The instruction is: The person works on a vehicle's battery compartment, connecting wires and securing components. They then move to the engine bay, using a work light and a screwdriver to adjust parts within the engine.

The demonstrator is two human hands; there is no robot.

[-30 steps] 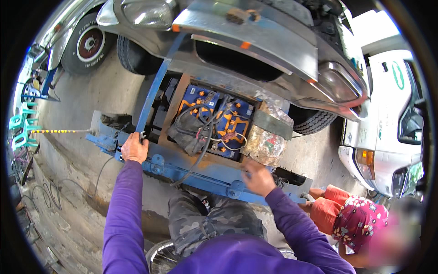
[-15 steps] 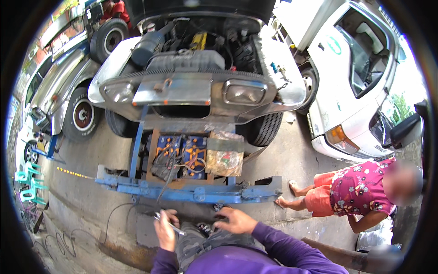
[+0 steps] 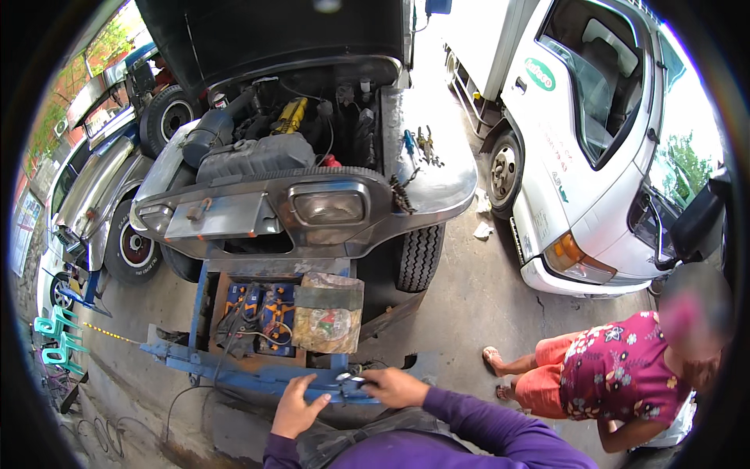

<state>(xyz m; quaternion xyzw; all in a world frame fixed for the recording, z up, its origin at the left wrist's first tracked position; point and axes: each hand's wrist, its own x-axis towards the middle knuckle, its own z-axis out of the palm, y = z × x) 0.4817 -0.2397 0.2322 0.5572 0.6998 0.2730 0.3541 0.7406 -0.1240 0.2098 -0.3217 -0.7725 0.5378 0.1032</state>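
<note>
A silver metal wrench (image 3: 350, 378) sits in the right hand (image 3: 396, 388), low centre of the frame, its bright head pointing left and the remainder mostly hidden. Just beyond, a scuffed blue metal beam (image 3: 246, 379) spans lower left to lower centre, slanting slightly.

"What's underfoot?"
"A grey concrete floor (image 3: 461, 332), with white scraps (image 3: 483, 231) toward its far edge on the right."
"Any furniture?"
"Pale green plastic chairs (image 3: 62, 356), by the floor's left edge."
"And the walls?"
"Past that edge, a grey wall bearing a pale poster (image 3: 27, 223); farther back, something reddish with greenery (image 3: 121, 31)."
"The light?"
"Daylight, nearly white at the upper left and far right."
</note>
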